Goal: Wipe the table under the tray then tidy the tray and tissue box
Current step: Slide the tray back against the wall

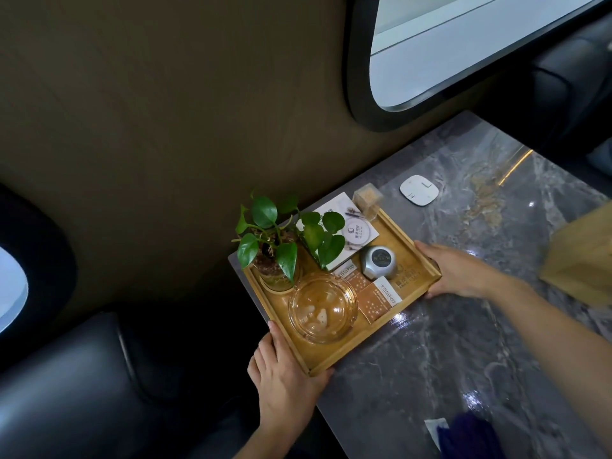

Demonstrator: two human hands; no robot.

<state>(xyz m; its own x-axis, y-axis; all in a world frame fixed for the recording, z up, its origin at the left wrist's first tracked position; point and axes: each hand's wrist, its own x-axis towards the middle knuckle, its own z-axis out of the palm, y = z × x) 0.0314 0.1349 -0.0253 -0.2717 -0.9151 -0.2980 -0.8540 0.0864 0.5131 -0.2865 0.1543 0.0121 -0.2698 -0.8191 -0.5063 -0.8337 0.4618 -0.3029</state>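
Wooden tray (418,256) found at the far left corner of the grey marble table (463,342), against the brown wall (165,127). Left hand (284,376) clamped on the tray's near left corner, thumb along the near rim, fingers wrapped under the left side. Right hand (463,273) gripping the tray's right rim, fingers curled over the edge, thumb beneath. Whether lifted or resting flat on the table: not determinable from this angle.

Contents noted in the tray: potted plant (281,240) in a glass vessel at the far left; clear glass ashtray (323,308) at the near side; two small orange boxes (374,293) just beside the ashtray; silver round device (378,262) toward the right; white printed card (351,230) at the back, partly covered by leaves; small clear container (367,198) at the far corner.

Tissue box (583,260), wooden, observed at the right edge of view, well apart from the tray, cut off by the frame. White flat pad (419,190) lying on the table beyond the tray. Dark blue cloth (470,435) at the near edge of the table, over a white slip (435,425). Dark leather seat (66,376) below left.
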